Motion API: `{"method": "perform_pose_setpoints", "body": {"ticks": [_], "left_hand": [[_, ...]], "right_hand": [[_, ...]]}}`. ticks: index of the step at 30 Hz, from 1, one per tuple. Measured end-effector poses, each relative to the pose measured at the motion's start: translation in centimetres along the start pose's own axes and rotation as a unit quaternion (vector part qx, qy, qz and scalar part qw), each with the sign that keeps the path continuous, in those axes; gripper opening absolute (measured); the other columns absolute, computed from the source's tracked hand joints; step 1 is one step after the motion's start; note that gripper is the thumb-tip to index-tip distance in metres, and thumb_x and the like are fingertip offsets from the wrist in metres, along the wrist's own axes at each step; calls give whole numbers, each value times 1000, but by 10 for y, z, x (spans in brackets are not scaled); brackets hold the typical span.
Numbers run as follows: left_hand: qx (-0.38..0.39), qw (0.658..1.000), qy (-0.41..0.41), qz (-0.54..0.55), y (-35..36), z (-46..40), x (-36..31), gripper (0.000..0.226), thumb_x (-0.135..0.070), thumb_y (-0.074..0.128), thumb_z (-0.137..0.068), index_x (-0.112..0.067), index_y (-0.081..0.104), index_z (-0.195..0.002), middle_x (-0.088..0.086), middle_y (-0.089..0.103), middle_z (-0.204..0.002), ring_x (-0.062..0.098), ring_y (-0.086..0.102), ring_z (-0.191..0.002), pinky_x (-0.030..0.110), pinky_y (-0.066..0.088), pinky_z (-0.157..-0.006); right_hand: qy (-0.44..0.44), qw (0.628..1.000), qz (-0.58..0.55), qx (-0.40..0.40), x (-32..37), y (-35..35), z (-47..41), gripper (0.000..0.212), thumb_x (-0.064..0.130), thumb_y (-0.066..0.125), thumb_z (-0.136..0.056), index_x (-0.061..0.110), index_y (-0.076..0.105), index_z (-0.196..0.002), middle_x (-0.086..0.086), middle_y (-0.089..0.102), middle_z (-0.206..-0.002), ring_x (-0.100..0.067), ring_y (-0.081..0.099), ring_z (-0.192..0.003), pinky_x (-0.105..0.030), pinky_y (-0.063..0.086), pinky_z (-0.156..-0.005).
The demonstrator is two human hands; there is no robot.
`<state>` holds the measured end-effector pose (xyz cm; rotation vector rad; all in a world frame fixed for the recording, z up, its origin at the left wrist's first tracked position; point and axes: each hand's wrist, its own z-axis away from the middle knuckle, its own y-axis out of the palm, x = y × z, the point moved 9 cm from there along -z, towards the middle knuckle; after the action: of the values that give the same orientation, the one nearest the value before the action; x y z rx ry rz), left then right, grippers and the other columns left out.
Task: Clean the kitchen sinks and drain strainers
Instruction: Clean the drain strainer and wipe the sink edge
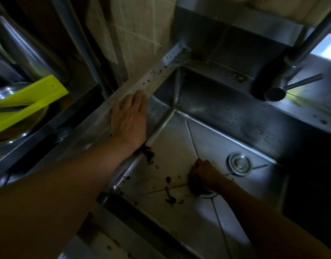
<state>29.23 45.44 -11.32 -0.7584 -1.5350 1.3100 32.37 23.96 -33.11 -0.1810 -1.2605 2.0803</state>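
- Stainless steel surface (310,71) surrounds a deep sink (179,146); its rim runs from 7 o'clock up to 12 o'clock.
- Dark brown specks (151,77) lie scattered along the left rim toward 11 o'clock.
- Left hand (130,118) rests flat on that rim, fingers (140,98) straight.
- Sink floor carries brown food residue (169,199) around 6 o'clock and a clump (148,155) at the left wall.
- A round metal stopper (239,163) lies on the sink floor at 3 o'clock.
- Yellowish smear (299,99) on the surface at 2 o'clock.
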Motion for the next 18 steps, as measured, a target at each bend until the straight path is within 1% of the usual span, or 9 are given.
{"method": "perform_pose_setpoints", "body": {"ticks": [2, 4, 7, 11, 13, 15, 16, 17, 18], "left_hand": [[0, 1000, 8, -1, -5, 6, 0, 96, -34, 68, -76, -11, 10, -149, 7, 13, -155, 28, 24, -135, 45, 24, -109], [-7, 1000, 16, 0, -11, 16, -1, 96, -34, 68, -75, -10, 11, -149, 9, 18, -152, 29, 25, -133, 45, 25, -110], [-15, 1000, 0, -3, -9, 33, 8, 87, -33, 63, -78, -10, 14, -146, 13, 24, -147, 30, 29, -130, 43, 27, -109], [-21, 1000, 2, -4, 5, 44, 18, 79, -35, 52, -86, -11, 9, -147, 12, 25, -148, 30, 30, -131, 44, 27, -108], [-31, 999, 12, 0, 8, 44, 18, 78, -36, 51, -86, -12, 9, -147, 11, 26, -148, 29, 30, -131, 46, 26, -109], [-40, 999, 12, 11, 10, 43, 18, 77, -36, 50, -88, -12, 8, -148, 9, 24, -149, 29, 27, -133, 47, 24, -110], [-40, 999, 10, 18, 11, 43, 18, 78, -38, 51, -89, -13, 7, -148, 9, 23, -150, 28, 26, -134, 48, 23, -110], [-38, 999, 7, 23, 12, 43, 16, 80, -41, 53, -89, -13, 7, -149, 8, 22, -151, 28, 25, -135, 49, 23, -111], [-35, 999, 4, 24, 13, 43, 16, 82, -43, 54, -89, -13, 7, -149, 9, 22, -151, 29, 24, -136, 49, 23, -111]], "right_hand": [[-10, 1000, -11, -14, 8, -11, 1, 26, 33, 53, -94, 24, 67, -113, -7, 48, -126, -31, 46, -111, -37, 42, -94], [-36, 996, -49, -66, 22, -35, -5, 25, 34, 54, -94, 28, 66, -115, -2, 55, -122, -25, 46, -110, -34, 41, -93], [-39, 986, -126, -102, 48, -73, -37, 35, 31, 65, -87, 32, 60, -122, 1, 48, -128, -21, 43, -115, -31, 40, -97], [-19, 976, -159, -148, 90, -105, -95, 42, 21, 65, -86, 19, 55, -127, -11, 43, -134, -29, 45, -118, -36, 41, -99], [0, 969, -208, -132, 99, -100, -115, 41, 13, 57, -91, 13, 52, -132, -16, 43, -134, -33, 44, -120, -36, 39, -99], [7, 953, -286, -103, 102, -86, -121, 40, 15, 50, -96, 8, 49, -135, -18, 42, -139, -32, 42, -125, -33, 39, -99], [8, 939, -331, -98, 102, -78, -121, 41, 18, 49, -97, 7, 47, -137, -17, 43, -140, -29, 45, -124, -28, 41, -93], [9, 934, -341, -104, 102, -72, -120, 43, 21, 50, -97, 7, 45, -137, -16, 45, -140, -25, 50, -119, -21, 42, -85], [9, 932, -349, -102, 102, -67, -118, 46, 23, 53, -96, 9, 44, -138, -14, 46, -140, -22, 52, -116, -18, 41, -82]]}}
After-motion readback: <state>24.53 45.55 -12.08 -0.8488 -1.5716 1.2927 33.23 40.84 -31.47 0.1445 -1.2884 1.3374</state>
